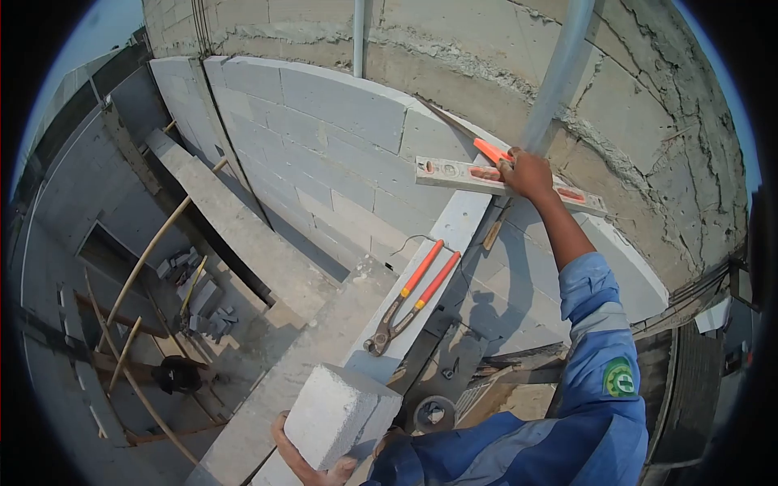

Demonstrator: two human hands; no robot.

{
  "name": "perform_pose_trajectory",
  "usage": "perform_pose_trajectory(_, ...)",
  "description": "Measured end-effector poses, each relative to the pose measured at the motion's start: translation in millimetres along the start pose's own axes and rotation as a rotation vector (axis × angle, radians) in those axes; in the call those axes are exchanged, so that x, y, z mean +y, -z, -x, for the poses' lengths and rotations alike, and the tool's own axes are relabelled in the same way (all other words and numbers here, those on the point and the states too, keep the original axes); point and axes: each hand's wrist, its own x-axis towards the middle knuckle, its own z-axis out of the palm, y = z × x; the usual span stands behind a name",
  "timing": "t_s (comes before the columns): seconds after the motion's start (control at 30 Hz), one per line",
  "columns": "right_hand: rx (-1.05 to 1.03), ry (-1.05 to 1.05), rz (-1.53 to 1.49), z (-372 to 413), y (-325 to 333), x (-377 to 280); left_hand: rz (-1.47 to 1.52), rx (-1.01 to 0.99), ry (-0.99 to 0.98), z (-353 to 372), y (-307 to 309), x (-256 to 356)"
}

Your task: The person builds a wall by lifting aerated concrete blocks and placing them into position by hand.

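Observation:
My right hand [531, 173] is closed round the orange handle of a hand saw [492, 151], whose thin blade points up and left along the wall top. Just under that hand lies a spirit level [454, 172] with orange grips, set across the narrow row of blocks. At the bottom, my left hand [304, 463] wraps round the lower end of a white lightweight block [328, 413], partly hidden by it. Between the hands, pincers [409, 300] with red-orange handles rest on the block top, jaws toward me.
A curved block wall [324, 146] runs behind, with a grey pipe [559, 77] at its right part. To the left is a drop to a lower floor with loose blocks [207, 300] and bamboo poles [146, 259]. A bucket [435, 413] stands below, right of the blocks.

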Motion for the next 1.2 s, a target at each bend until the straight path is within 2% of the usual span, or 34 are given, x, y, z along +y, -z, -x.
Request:
perform_pose_trajectory(0.03, 0.004, 0.012, 0.001, -2, -4, 1, 0.003, 0.01, 0.004, -1, -1, -1)
perform_pose_trajectory(0.1, 0.238, -0.001, -0.053, 0, -10, -5, 0.007, 0.035, 0.01, -4, -2, -5)
perform_pose_trajectory(0.2, 0.309, -0.044, -0.075, 6, 12, -29, 0.011, 0.074, 0.023, -8, -7, -13)
perform_pose_trajectory(0.3, 0.337, 0.002, -0.147, -5, 18, -52, 0.015, 0.08, 0.034, -13, -11, -18)
perform_pose_trajectory(0.53, 0.29, 0.031, -0.101, -61, -14, -101, 0.047, 0.031, 0.047, -19, -15, -24)
perform_pose_trajectory(0.8, 0.121, -0.042, -0.002, -60, -41, -91, 0.145, -0.141, -0.042, -48, -29, -29)
perform_pose_trajectory(0.9, 0.037, -0.096, -0.122, -58, -40, -88, 0.158, -0.164, -0.068, -55, -32, -27)
perform_pose_trajectory(1.0, -0.058, -0.094, -0.086, -57, -32, -86, 0.154, -0.172, -0.062, -53, -30, -26)
perform_pose_trajectory(1.13, -0.06, -0.025, -0.002, -66, -33, -87, 0.163, -0.168, -0.059, -53, -30, -27)
perform_pose_trajectory(1.2, 0.022, -0.028, -0.087, -70, -34, -87, 0.171, -0.177, -0.055, -53, -32, -28)
